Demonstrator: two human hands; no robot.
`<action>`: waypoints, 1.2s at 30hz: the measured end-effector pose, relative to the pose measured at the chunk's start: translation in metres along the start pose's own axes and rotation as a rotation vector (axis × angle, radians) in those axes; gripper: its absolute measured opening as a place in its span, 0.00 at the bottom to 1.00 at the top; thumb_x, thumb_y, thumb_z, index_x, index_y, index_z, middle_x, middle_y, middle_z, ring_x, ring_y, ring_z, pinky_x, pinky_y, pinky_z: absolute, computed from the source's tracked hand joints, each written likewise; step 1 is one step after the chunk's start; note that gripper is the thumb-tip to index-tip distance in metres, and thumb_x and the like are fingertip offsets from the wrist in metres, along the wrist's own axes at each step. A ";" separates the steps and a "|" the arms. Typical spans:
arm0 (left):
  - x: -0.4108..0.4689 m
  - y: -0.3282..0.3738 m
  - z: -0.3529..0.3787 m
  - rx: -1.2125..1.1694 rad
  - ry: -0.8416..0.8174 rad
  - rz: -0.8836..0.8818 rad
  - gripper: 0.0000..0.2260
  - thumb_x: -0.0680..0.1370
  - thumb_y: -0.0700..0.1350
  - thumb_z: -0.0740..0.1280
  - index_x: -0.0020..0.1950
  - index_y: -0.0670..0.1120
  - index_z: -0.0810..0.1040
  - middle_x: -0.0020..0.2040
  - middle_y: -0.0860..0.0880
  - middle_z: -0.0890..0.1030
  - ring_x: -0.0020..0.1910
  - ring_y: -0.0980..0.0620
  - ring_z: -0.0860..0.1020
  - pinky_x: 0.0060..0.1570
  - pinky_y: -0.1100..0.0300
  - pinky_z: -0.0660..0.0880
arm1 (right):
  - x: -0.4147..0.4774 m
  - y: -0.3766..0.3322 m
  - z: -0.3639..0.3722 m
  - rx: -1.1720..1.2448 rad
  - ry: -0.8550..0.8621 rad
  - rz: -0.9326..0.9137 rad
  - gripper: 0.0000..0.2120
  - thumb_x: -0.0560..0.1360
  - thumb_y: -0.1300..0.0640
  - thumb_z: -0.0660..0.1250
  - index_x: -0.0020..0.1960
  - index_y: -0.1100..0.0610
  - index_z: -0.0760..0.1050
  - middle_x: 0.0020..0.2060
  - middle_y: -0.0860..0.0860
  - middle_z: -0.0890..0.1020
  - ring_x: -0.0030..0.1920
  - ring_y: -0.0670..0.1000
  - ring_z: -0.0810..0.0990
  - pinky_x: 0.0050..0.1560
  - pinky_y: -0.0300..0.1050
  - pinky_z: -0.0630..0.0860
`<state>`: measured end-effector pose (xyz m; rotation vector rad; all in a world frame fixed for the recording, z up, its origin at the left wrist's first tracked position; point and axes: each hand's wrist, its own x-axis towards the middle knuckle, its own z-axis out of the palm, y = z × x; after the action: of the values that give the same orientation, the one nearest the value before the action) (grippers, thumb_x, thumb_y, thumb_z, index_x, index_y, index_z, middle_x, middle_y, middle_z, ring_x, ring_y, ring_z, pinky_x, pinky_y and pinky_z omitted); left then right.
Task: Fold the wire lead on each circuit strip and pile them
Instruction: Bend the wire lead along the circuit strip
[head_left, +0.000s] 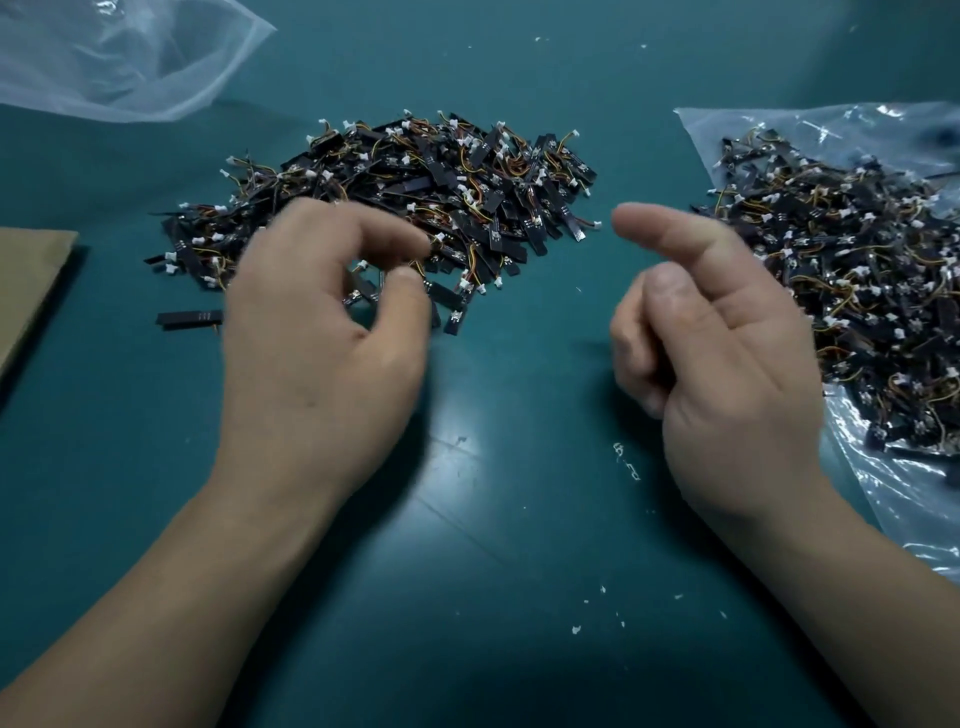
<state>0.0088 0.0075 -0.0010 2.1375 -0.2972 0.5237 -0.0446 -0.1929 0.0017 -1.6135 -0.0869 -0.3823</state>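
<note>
The left hand hangs over the near edge of the middle heap of circuit strips. Its fingers are curled, with forefinger and thumb drawn close and a narrow gap between them. The hand is blurred, so I cannot tell whether a strip is caught in that gap or the tips are bare. The heap runs away from those fingertips, forward and to their right, and its nearest strips lie directly under and just past them. A lone strip lies off the little-finger side of that hand, its long axis across the view.

The right hand is raised palm-inward over the bare tabletop. Its thumb sticks out, its fingers are loosely bent, and nothing is in them. The second heap lies on a clear plastic bag behind the back of this hand, on its outer side and close by.

The strips in both heaps point every way, so no single axis holds. Each hand is nearer its own heap. If the bagged heap is the supply, as seems likely, the right hand must turn outward to reach it.
</note>
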 end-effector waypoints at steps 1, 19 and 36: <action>-0.002 0.000 0.002 0.090 -0.047 0.016 0.07 0.76 0.45 0.67 0.51 0.52 0.83 0.48 0.57 0.78 0.50 0.53 0.75 0.54 0.55 0.71 | 0.000 0.002 0.001 -0.024 -0.012 0.010 0.12 0.84 0.61 0.58 0.62 0.53 0.77 0.28 0.48 0.70 0.28 0.47 0.66 0.29 0.36 0.64; -0.007 -0.003 0.004 0.458 -0.156 0.008 0.02 0.77 0.52 0.71 0.46 0.59 0.83 0.54 0.61 0.77 0.58 0.48 0.70 0.50 0.60 0.49 | -0.006 -0.001 0.007 -0.427 -0.223 -0.003 0.06 0.80 0.57 0.67 0.49 0.49 0.82 0.29 0.45 0.77 0.28 0.50 0.73 0.32 0.37 0.68; -0.005 -0.001 0.003 0.458 -0.102 -0.033 0.07 0.79 0.47 0.65 0.55 0.58 0.77 0.46 0.62 0.78 0.51 0.51 0.72 0.48 0.57 0.51 | -0.006 0.000 0.006 -0.442 -0.241 -0.014 0.06 0.80 0.56 0.67 0.49 0.50 0.82 0.28 0.46 0.77 0.29 0.51 0.74 0.32 0.39 0.69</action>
<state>0.0060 0.0055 -0.0056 2.6136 -0.2107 0.4995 -0.0496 -0.1858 0.0000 -2.0936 -0.2080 -0.2232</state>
